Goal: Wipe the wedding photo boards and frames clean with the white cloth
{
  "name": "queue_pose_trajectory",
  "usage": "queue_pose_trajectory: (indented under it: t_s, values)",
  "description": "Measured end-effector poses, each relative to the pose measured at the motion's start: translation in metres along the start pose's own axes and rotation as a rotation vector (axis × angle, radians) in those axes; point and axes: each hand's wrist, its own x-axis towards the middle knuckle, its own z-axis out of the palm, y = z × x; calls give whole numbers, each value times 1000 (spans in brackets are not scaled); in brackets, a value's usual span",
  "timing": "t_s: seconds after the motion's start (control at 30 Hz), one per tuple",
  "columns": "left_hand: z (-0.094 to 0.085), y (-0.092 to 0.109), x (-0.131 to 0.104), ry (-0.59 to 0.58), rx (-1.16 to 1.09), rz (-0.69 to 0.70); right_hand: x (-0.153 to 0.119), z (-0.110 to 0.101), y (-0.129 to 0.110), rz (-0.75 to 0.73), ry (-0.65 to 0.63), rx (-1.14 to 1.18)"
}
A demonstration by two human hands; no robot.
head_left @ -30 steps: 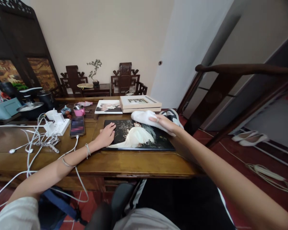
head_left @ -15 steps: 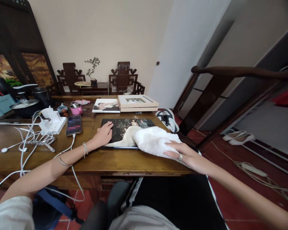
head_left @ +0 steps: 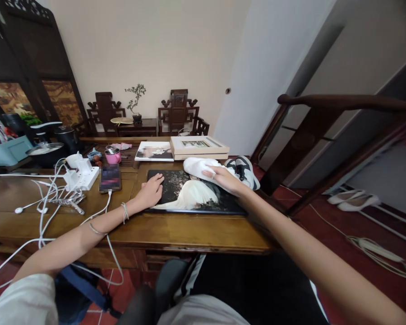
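Note:
A dark photo panel (head_left: 171,185) with a wedding picture lies flat on the wooden table (head_left: 189,228). My left hand (head_left: 151,190) rests on its left edge, fingers stretched out over the surface. A fluffy white cloth (head_left: 198,166) is bunched under my right hand (head_left: 225,178), whose fingers grip it at the panel's far right part. The cloth covers the upper right of the picture, while the pale gown and the lower right corner show.
Behind the panel lie a white-edged photo album (head_left: 154,151) and stacked framed pictures (head_left: 199,147). To the left are a phone (head_left: 110,178), a power strip (head_left: 84,177) with tangled cables, and a pink cup (head_left: 113,156). Sneakers (head_left: 242,170) stand beyond the table's right end.
My right hand has moved the white cloth from the panel's near right corner up to its far edge, uncovering the lower right of the picture. My left hand stays on the left edge.

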Motion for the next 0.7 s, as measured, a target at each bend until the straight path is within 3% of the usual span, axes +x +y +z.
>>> queue_pose_trajectory:
  t_s: [0.1,0.3,0.4,0.47,0.57,0.7]
  values:
    - [0,0,0,4,-11,0,-13,2,-8,1,-46,-30]
    - [2,-3,0,26,-29,31,-102,-8,-47,9,-215,-35]
    - [2,-3,0,22,-28,34,-123,-13,-57,43,-268,-29]
    - [1,-2,0,12,-22,26,-117,-14,-58,23,-299,-33]
    - [-1,0,-1,-12,-19,14,-82,-11,-52,-57,-349,-46]
    - [-3,1,-1,-25,-21,13,-21,4,-42,-76,-249,-47]
